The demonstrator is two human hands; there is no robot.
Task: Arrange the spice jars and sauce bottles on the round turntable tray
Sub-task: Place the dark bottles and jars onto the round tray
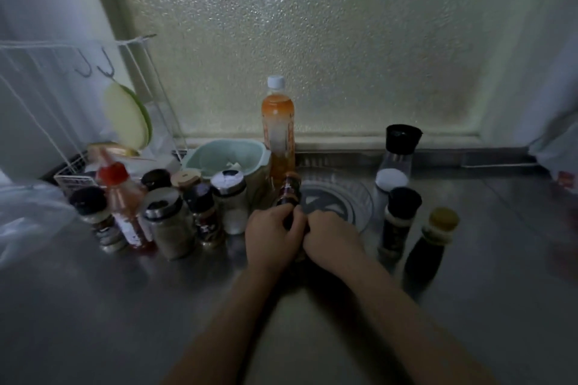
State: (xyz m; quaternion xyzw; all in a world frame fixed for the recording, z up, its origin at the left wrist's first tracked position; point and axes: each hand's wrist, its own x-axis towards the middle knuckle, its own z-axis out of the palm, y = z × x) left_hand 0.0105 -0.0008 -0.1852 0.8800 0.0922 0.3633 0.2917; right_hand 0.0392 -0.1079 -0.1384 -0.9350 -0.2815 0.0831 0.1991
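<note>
Turntable tray (359, 194) bare | dark spice jar (289, 189) gripped by left hand (272, 233) and right hand (328, 236) together at its near edge | next: jar to be set upright on it.

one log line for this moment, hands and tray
left hand: grips small dark bottle | right hand: also on bottle | turntable tray: nothing on visible part | other jars: on counter

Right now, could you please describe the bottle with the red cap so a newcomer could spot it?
Start at the white wire rack on the left. Just before it, in the jar cluster, stands the red-capped bottle; its neighbours wear dark, silver or tan lids.
</note>
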